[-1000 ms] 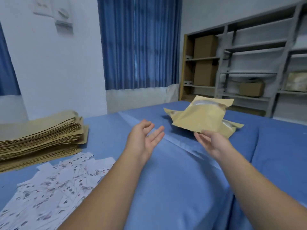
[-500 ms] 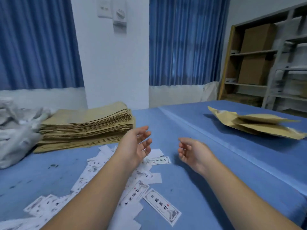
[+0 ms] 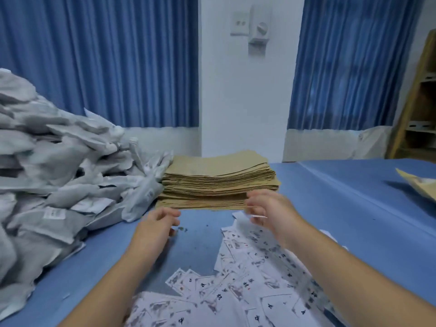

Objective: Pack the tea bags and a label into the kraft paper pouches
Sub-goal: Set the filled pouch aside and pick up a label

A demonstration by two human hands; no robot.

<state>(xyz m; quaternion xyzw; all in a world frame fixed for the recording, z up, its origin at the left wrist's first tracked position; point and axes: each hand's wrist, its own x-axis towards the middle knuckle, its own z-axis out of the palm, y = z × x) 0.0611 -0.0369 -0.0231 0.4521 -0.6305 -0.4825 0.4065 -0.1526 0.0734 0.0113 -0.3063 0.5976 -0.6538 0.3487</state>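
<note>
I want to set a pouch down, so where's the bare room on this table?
The widest bare stretch of blue cloth lies right of the stack of empty pouches, short of the loose pouches at the right edge. A smaller patch sits in front of the stack, between the tea bag pile and the labels. The left is crowded.

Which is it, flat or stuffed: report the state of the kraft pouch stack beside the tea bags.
Flat, and seemingly empty: the kraft pouch stack lies in thin, even layers on the blue table, with none bulging.
</note>
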